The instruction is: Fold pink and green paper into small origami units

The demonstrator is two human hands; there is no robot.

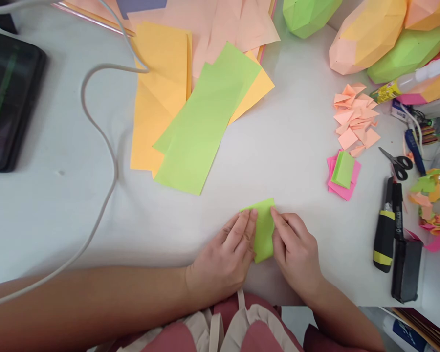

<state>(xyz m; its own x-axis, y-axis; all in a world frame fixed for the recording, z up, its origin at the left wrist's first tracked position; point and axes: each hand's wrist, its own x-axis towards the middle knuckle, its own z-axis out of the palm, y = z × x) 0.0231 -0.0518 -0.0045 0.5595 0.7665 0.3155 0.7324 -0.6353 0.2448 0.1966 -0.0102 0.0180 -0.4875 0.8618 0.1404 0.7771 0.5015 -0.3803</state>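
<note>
A small folded green paper piece [264,229] lies on the white table [286,146] near its front edge. My left hand [225,259] rests on the paper's left side, fingers together and pressing down on it. My right hand [295,249] presses the right side, with its fingertips at the upper edge of the fold. Both hands pinch the paper between them.
Long green sheets [201,117] and orange sheets [161,93] lie at the back centre. Folded peach pieces [355,117], a pink and green stack [343,173], scissors [398,164], a utility knife [385,239], a glue bottle [407,80] and paper models [370,34] stand right. A tablet [7,98] and cable [102,146] lie left.
</note>
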